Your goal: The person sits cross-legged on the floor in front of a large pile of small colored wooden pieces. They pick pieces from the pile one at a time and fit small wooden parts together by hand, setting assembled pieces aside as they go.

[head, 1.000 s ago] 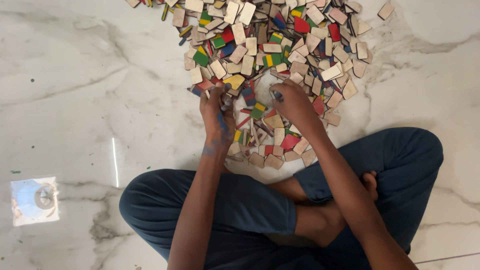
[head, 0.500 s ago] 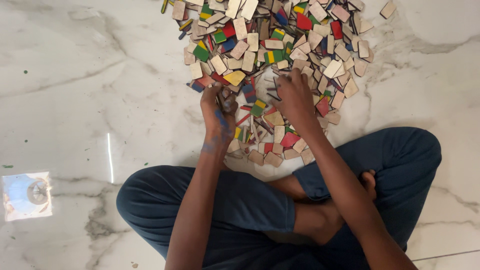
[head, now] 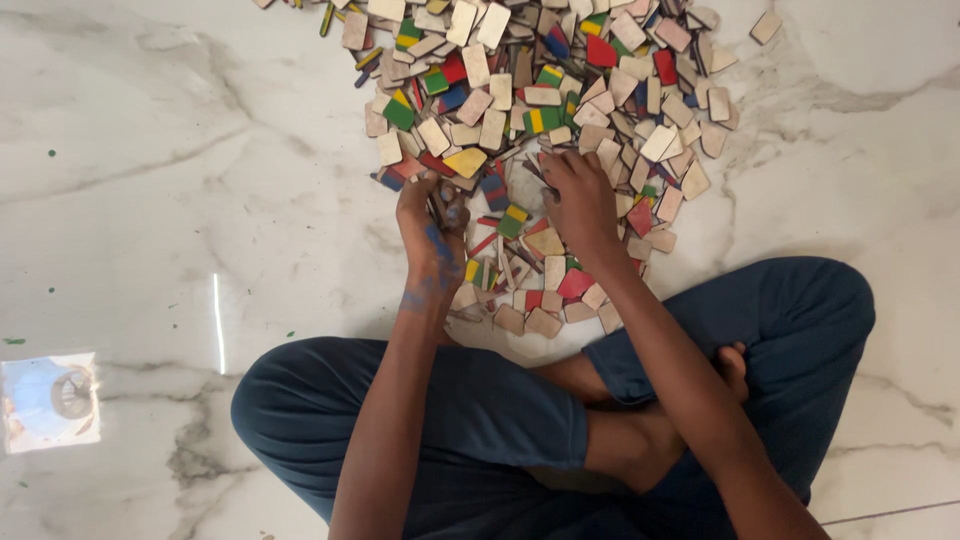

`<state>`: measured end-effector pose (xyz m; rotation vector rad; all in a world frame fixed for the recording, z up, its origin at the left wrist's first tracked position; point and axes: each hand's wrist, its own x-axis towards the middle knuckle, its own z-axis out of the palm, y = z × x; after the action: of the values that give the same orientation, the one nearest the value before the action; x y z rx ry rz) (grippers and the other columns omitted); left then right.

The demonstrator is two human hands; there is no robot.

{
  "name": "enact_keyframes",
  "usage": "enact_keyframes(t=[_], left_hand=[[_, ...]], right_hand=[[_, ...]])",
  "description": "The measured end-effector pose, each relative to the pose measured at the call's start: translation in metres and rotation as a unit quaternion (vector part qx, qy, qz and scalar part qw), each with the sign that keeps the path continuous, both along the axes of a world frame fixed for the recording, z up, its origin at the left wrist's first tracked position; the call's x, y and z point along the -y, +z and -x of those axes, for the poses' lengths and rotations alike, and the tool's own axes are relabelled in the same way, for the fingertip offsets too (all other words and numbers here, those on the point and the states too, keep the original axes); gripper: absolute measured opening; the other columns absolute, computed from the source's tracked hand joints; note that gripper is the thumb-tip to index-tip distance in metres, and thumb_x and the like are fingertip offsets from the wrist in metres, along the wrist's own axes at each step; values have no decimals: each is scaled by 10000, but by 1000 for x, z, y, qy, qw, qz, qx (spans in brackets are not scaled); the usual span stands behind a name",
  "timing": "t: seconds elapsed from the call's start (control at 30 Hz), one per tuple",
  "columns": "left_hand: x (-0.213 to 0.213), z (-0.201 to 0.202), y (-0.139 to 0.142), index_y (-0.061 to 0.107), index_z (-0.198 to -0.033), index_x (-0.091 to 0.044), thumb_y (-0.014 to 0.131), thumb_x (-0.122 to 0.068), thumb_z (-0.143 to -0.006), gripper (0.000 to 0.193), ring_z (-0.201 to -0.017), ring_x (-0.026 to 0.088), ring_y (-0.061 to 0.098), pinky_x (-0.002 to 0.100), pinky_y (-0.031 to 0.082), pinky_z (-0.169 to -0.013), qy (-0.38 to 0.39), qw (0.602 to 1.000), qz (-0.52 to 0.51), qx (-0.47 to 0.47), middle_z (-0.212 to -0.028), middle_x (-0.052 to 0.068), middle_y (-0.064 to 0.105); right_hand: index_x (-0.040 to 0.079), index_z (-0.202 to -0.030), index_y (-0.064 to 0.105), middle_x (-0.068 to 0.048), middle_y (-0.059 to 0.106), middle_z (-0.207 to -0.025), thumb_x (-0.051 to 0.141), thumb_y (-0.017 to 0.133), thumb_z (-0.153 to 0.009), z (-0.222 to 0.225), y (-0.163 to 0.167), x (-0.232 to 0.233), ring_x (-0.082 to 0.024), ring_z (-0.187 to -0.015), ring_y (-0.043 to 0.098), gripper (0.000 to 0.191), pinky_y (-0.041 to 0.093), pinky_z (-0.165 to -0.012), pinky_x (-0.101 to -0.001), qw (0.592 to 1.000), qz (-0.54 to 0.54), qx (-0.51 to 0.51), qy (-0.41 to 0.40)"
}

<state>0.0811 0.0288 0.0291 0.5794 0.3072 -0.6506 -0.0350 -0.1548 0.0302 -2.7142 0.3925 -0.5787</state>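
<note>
A: Nearest the cam?
B: Crossed legs in dark blue trousers [head: 420, 420], soft cloth, bare foot [head: 735, 365] tucked in at the right. Person sits on a glossy white marble floor [head: 150, 200] w/ grey veins.

A: Hands?
B: Both in the near edge of a pile of flat wooden tiles [head: 560, 110]. Left hand [head: 432, 225] has blue paint smears on back and wrist, fingers curled shut round a small bunch of thin tiles [head: 438, 203], held on edge. Their long axis runs roughly away from the person, toward the pile. Right hand [head: 580, 200] lies palm down on the tiles, fingers bent, tips pressing into the heap. Can't tell if it's got hold of one.

A: The tiles themselves?
B: Thin plywood bits, mostly rectangles w/ rounded corners, some wedge or trapezoid shapes. Many bare pale wood, matte. Others painted red, green, yellow, blue, some w/ two-colour stripes. They overlap loosely, pointing every which way.

A: Farther out?
B: Pile spreads to the top edge of the view. One stray bare tile [head: 766, 27] lies apart at top right. Bright window reflection [head: 45, 400] on the floor, near left.
</note>
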Motion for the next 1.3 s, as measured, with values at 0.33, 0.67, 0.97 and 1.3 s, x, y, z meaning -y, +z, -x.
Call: enact_keyframes(t=[0.33, 0.67, 0.97, 1.3], left_hand=[[3, -7, -2, 567, -873, -153, 548, -231, -992, 143, -667, 117, 545, 251, 437, -581, 13, 1000, 13, -12, -759, -12, 564], [6, -10, -10, 551, -873, -130, 567, -196, -984, 130, -619, 116, 500, 256, 398, -545, 17, 1000, 16, 9, -743, 1, 538], [7, -9, -3, 534, -892, -128, 546, -206, -989, 126, -602, 114, 461, 258, 375, -534, -3, 1000, 5, 29, -738, 7, 517], [11, -8, -20, 589, -1042, -73, 561, -226, -1026, 156, -721, 162, 617, 257, 520, -673, -12, 1000, -11, -16, -965, 122, 704]], right_hand=[[73, -1050, 766, -109, 613, -1211, -4, 739, -710, -3, -4, 3, -347, -1126, 555, 350, 469, -969, -452, 1000, 15, 23, 3], [18, -1182, 710, -87, 582, -1226, -56, 704, -749, -6, -12, -11, -339, -1065, 516, 439, 469, -926, -444, 994, 76, 37, -67], [1, -1129, 671, -99, 554, -1214, -4, 728, -767, -8, -10, -12, -349, -1064, 513, 367, 460, -921, -453, 997, 44, 35, -60], [27, -1143, 723, -3, 637, -995, 210, 683, -992, -19, -12, 3, -124, -905, 568, 240, 455, -788, -308, 772, -625, 105, -55]])
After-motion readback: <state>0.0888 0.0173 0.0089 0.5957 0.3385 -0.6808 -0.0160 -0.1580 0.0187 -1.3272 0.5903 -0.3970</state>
